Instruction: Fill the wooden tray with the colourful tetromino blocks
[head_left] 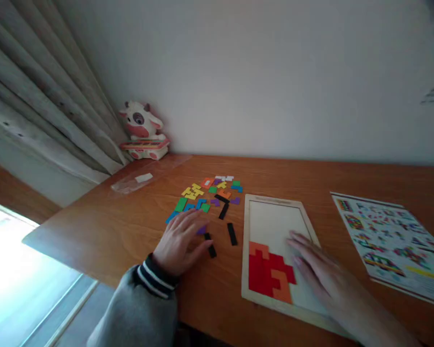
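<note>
My left hand (pixel 183 241) rests on the table with its fingers spread over the near edge of a group of loose coloured puzzle pieces. Its thumb touches or lies close beside a black straight piece (pixel 210 246), and a purple piece (pixel 201 230) shows next to the fingers. Over the right part of a wooden puzzle tray (pixel 244 260) is my right hand (pixel 316 270), blurred, fingers stretched out, with nothing visible in them. Red pieces (pixel 260 272) and orange pieces (pixel 282 289) lie fitted together in the tray's lower left corner.
More black pieces (pixel 232 234), yellow pieces (pixel 192 192) and green pieces (pixel 181 205) lie left of the tray. A printed sheet of coloured figures (pixel 390 241) lies at right. A clear plastic bag (pixel 130 182) and a cow toy (pixel 144 130) are at back left, near a curtain (pixel 58 96).
</note>
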`<state>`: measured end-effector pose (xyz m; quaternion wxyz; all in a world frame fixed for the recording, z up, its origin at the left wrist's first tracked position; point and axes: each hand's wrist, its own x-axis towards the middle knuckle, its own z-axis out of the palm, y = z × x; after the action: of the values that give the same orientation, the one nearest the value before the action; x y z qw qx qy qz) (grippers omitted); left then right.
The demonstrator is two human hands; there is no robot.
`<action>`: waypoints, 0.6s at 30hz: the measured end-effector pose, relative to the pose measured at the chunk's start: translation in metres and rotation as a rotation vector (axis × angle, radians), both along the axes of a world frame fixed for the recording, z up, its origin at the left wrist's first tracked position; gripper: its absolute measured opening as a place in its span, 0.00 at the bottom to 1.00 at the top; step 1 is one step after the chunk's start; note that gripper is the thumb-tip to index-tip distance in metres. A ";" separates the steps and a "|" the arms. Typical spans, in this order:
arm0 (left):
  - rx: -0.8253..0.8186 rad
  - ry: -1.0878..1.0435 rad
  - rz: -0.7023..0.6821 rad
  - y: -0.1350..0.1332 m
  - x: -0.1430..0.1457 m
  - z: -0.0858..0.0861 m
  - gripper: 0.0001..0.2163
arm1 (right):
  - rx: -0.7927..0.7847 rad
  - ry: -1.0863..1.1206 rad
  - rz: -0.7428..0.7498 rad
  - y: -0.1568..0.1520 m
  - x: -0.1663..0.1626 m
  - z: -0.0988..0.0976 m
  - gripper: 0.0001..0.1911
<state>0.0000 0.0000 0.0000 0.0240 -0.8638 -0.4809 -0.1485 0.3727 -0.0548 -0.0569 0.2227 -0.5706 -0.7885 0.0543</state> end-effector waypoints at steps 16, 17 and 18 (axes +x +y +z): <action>-0.080 0.025 0.305 0.011 0.000 -0.027 0.51 | 0.044 0.071 -0.016 -0.002 -0.016 -0.009 0.26; -0.085 0.025 0.296 0.015 0.005 -0.026 0.51 | 0.038 0.079 -0.024 -0.001 -0.017 -0.010 0.26; -0.083 0.019 0.296 0.019 0.010 -0.025 0.50 | 0.029 0.086 -0.033 0.000 -0.019 -0.010 0.26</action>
<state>0.0102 0.0192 -0.0245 0.0146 -0.7849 -0.6086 -0.1151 0.3539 -0.0547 -0.0664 0.2655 -0.5774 -0.7694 0.0635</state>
